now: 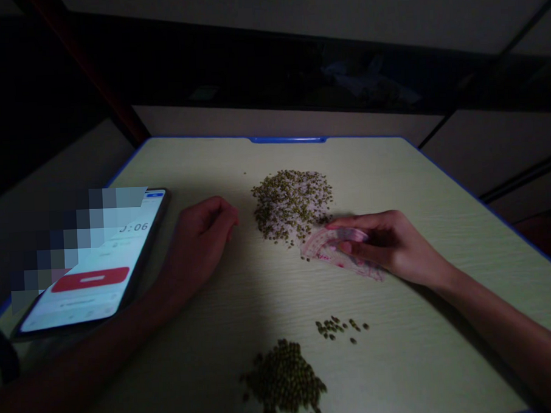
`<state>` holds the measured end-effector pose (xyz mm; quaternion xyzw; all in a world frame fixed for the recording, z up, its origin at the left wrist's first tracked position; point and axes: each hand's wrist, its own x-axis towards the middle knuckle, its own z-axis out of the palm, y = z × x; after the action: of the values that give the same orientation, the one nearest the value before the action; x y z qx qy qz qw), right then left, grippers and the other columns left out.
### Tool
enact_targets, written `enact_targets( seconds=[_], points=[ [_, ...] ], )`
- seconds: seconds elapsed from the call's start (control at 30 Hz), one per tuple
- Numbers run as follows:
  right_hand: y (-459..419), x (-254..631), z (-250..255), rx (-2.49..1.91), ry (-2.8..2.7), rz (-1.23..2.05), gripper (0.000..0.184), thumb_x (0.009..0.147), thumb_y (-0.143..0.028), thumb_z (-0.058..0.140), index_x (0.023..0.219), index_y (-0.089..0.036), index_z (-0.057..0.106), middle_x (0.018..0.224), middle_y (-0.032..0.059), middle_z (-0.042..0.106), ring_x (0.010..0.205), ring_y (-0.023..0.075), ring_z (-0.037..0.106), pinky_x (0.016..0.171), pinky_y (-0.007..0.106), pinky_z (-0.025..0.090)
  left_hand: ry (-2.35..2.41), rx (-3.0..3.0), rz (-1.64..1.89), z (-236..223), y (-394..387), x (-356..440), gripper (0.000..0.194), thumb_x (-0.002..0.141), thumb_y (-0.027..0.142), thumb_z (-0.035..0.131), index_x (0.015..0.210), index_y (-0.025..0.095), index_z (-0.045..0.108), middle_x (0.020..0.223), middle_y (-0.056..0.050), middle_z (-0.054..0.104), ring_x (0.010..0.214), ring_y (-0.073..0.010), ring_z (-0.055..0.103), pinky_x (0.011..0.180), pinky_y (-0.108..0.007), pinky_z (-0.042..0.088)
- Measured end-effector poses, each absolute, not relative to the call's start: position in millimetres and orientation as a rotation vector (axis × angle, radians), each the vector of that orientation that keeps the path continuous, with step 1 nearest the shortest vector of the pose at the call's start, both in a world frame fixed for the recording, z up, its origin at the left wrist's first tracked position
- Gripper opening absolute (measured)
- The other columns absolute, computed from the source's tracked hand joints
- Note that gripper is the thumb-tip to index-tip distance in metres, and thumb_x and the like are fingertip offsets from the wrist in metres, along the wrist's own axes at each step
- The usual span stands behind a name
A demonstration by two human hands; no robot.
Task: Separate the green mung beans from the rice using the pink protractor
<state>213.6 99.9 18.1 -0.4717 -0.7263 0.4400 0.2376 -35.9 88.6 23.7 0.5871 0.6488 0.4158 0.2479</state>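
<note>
My right hand [389, 250] pinches a clear protractor [325, 247] with pinkish-red markings between thumb and fingers. The protractor's curved edge meets the near right side of a spread pile of small green beans mixed with white grains [293, 202]. To the left of that pile, my left hand [208, 231] rests on the table in a loose fist, and no object shows in it. Closer to me lies a heap of green beans [285, 379], with no white grains visible among them. A few scattered green beans [338, 328] lie between that heap and my right hand.
The light wooden-looking table [400, 347] has a blue rim and a blue handle [288, 139] at its far edge. A phone [99, 263] with a lit screen lies left of my left forearm. Pale panels and a dark glossy strip stand beyond the table.
</note>
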Motion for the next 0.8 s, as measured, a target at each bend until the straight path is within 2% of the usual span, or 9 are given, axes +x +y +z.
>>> enact_targets(
  seconds=[0.33,0.47,0.67,0.8],
  points=[
    [90.9,199.0,20.9,-1.099,-2.142,1.268,0.029,0.075,-0.019,0.058,0.100,-0.011,0.068,0.054,-0.0035,0.039,0.046,0.0068,0.032,0.041,0.022,0.025,1.764,1.599,1.140,23.9,87.5,-34.6,0.022,0.068,0.030,0.044,0.048,0.020,0.044,0.044,0.006,0.042,0.045,-0.0091,0.039,0.046,-0.022,0.028],
    [86.4,195.7,23.1,-1.051,-2.183,1.328,0.030,0.075,-0.017,0.057,0.103,-0.014,0.068,0.051,-0.0050,0.037,0.044,0.0059,0.030,0.039,0.021,0.023,1.775,1.593,1.135,23.8,87.3,-34.4,0.021,0.069,0.028,0.044,0.049,0.020,0.044,0.044,0.006,0.041,0.045,-0.0092,0.039,0.046,-0.022,0.028],
    [86.2,194.5,22.1,-1.169,-2.053,1.238,0.029,0.073,-0.021,0.056,0.097,-0.010,0.069,0.052,-0.0039,0.040,0.044,0.0063,0.032,0.039,0.021,0.024,1.776,1.597,1.135,25.5,86.0,-34.5,0.023,0.069,0.028,0.044,0.048,0.020,0.043,0.043,0.006,0.041,0.044,-0.0094,0.038,0.045,-0.022,0.027],
    [89.1,197.9,19.9,-1.250,-1.972,1.181,0.033,0.073,-0.021,0.057,0.102,-0.011,0.067,0.055,-0.0033,0.041,0.046,0.0070,0.034,0.042,0.022,0.027,1.771,1.599,1.140,24.1,86.8,-35.4,0.022,0.068,0.028,0.044,0.048,0.020,0.044,0.043,0.006,0.042,0.045,-0.0097,0.039,0.046,-0.022,0.028]
  ],
)
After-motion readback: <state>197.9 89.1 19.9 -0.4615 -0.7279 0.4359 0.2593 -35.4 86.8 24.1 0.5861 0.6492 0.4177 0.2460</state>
